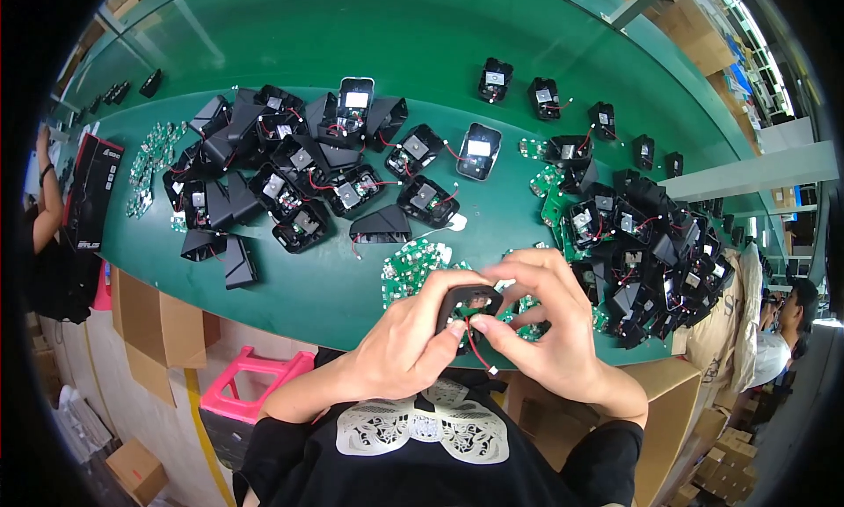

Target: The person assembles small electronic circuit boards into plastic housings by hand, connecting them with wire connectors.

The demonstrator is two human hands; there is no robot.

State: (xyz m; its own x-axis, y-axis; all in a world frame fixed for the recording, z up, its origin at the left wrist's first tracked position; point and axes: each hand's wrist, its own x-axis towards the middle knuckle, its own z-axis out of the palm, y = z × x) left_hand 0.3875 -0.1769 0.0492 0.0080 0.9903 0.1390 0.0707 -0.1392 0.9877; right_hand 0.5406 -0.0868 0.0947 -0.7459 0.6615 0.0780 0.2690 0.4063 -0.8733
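Observation:
My left hand (400, 342) grips a small black plastic housing (483, 293) from its left side, close in front of my chest. A green circuit board (466, 311) shows in the housing's open face. My right hand (558, 327) has its thumb pressed at the board's edge and its curved fingers around the far side, partly out of sight. From the housing hangs a red wire (478, 353) with a white plug (492, 371) at its end. Just beyond my hands, loose green circuit boards (416, 265) lie heaped on the green table (325, 309).
Black housings with red wires form a left pile (294, 186) and a right pile (655, 252). Several more housings (495, 79) stand along the far strip. A pink stool (259, 371) and cartons (145, 331) are below the table edge. Other people's bodies (48, 199) appear at both sides.

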